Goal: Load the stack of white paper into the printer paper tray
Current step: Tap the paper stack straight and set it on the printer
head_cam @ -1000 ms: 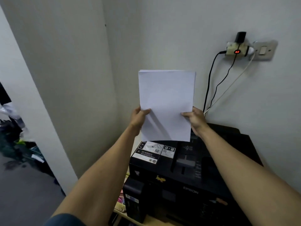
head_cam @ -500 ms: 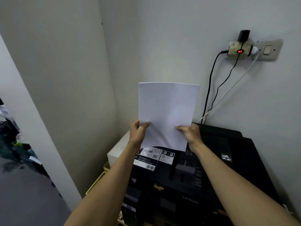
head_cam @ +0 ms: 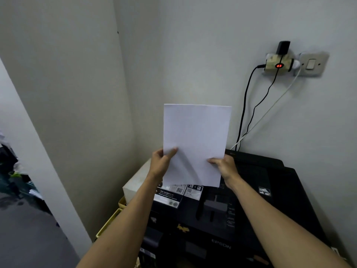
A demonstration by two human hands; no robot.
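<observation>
**Paper poised above the printer**

The black printer point(head_cam: 241, 209) sits in the corner, and the paper stack point(head_cam: 196, 140) hangs upright just over its rear, long axis vertical, bottom edge aimed down, likely lined up for a rear feed. The left hand point(head_cam: 161, 163) pinches the lower left edge; the right hand point(head_cam: 224, 166) pinches the lower right, keeping the sheets squared.

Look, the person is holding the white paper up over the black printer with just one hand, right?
Not quite. The head view shows both hands gripping the stack of white paper: the left hand and the right hand hold its lower corners above the black printer.
</observation>
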